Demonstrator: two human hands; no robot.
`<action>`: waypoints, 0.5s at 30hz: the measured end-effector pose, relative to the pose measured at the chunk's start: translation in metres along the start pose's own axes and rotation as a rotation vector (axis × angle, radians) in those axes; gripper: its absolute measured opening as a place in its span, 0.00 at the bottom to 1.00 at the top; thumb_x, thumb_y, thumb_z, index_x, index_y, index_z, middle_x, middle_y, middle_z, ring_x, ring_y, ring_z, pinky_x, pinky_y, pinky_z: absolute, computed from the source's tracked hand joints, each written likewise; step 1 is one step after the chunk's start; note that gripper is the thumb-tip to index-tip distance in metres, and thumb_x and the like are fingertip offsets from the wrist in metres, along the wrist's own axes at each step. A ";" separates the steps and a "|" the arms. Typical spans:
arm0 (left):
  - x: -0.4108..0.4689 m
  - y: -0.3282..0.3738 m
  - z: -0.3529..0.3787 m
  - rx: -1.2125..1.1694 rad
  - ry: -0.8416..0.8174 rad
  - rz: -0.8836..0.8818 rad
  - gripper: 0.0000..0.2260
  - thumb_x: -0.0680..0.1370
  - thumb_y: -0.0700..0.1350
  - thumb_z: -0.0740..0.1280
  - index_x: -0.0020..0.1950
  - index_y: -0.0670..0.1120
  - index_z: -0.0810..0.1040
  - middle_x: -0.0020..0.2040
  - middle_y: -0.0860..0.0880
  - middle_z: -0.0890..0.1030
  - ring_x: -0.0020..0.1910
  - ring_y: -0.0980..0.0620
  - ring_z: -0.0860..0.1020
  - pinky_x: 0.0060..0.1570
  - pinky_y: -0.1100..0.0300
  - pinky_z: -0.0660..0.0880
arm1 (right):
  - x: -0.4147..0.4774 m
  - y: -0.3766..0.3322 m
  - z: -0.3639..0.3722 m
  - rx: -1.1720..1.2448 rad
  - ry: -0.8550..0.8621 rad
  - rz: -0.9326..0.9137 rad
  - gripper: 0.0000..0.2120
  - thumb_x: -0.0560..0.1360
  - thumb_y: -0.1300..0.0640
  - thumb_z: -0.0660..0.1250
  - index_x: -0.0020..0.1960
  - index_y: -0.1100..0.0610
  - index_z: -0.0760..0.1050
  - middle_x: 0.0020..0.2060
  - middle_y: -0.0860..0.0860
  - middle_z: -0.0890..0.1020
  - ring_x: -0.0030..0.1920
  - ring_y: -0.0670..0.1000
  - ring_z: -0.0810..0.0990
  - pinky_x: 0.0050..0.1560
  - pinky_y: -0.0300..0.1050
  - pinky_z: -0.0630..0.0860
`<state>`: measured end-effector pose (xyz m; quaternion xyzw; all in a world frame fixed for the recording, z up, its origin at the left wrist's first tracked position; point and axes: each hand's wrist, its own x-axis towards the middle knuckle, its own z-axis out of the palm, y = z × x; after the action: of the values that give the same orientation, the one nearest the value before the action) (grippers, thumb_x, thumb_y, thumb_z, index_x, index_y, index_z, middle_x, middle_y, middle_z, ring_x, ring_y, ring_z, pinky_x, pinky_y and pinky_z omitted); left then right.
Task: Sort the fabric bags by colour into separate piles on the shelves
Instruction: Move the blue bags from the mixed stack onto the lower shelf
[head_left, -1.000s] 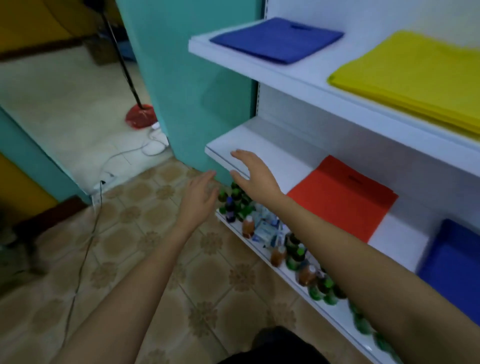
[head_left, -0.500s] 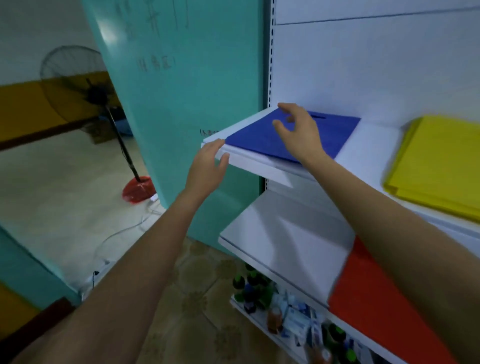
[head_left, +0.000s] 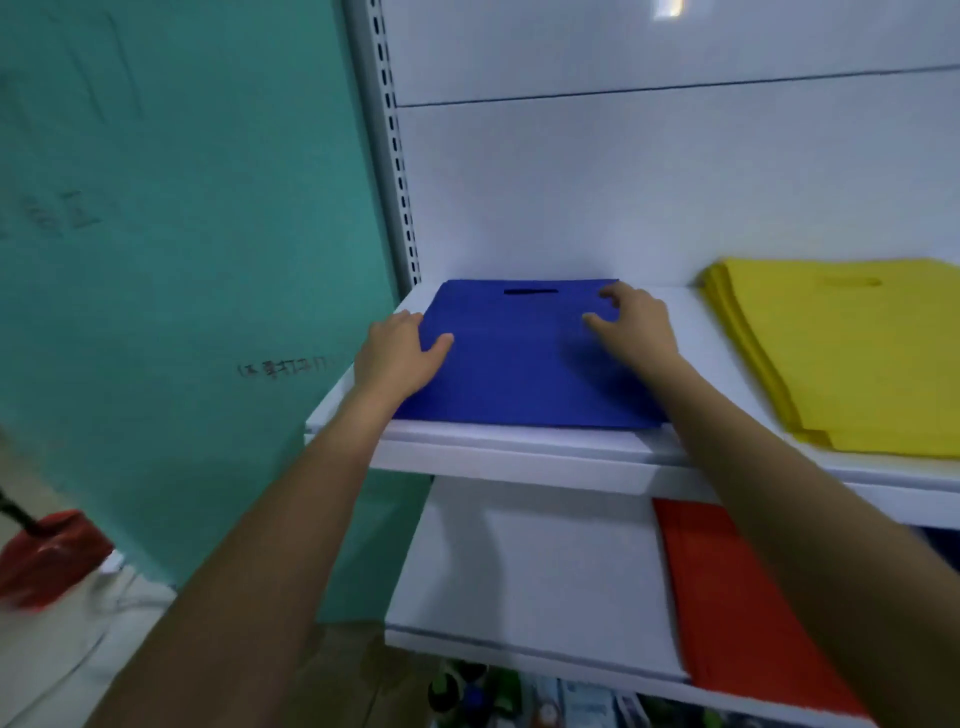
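Note:
A blue fabric bag (head_left: 519, 364) with a cut-out handle lies flat at the left end of the upper white shelf (head_left: 519, 460). My left hand (head_left: 397, 353) holds its left edge, thumb on top and fingers along the side. My right hand (head_left: 636, 327) rests on the bag's upper right part, bent fingertips pressing the fabric. A pile of yellow bags (head_left: 852, 364) lies to the right on the same shelf. A red bag (head_left: 737, 597) lies on the lower shelf (head_left: 519, 571), partly behind my right forearm.
A teal wall (head_left: 182, 260) stands just left of the shelving. Small bottles (head_left: 467, 691) crowd the bottom shelf. A red fan base (head_left: 47, 551) sits on the floor at far left. The white back panel closes the shelves behind.
My view rose from the lower shelves to the upper one. Both hands came up from near the bottles and settled on the blue bag, left at its edge, right on top.

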<state>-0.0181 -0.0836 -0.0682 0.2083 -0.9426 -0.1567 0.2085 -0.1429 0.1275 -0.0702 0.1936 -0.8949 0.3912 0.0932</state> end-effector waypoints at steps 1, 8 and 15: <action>0.006 -0.003 0.003 0.063 -0.047 -0.007 0.22 0.77 0.57 0.61 0.55 0.38 0.73 0.57 0.41 0.75 0.59 0.40 0.71 0.51 0.49 0.71 | -0.001 0.004 0.002 -0.031 0.011 0.059 0.21 0.75 0.53 0.64 0.66 0.58 0.69 0.62 0.60 0.74 0.64 0.60 0.69 0.62 0.50 0.66; 0.017 -0.016 0.022 0.138 -0.158 0.046 0.29 0.78 0.62 0.53 0.68 0.42 0.67 0.70 0.45 0.66 0.67 0.43 0.63 0.63 0.50 0.64 | -0.007 0.013 0.011 -0.070 0.109 0.243 0.21 0.75 0.50 0.65 0.65 0.57 0.71 0.60 0.58 0.76 0.66 0.58 0.66 0.58 0.50 0.68; 0.016 -0.016 0.023 0.144 -0.229 0.051 0.28 0.79 0.60 0.50 0.75 0.47 0.57 0.75 0.44 0.55 0.73 0.44 0.53 0.70 0.47 0.54 | -0.009 0.013 0.011 -0.051 0.117 0.198 0.21 0.75 0.52 0.66 0.66 0.57 0.71 0.61 0.55 0.76 0.65 0.57 0.69 0.62 0.50 0.68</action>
<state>-0.0369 -0.1006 -0.0889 0.1796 -0.9740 -0.1059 0.0882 -0.1402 0.1301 -0.0896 0.0786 -0.9124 0.3862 0.1108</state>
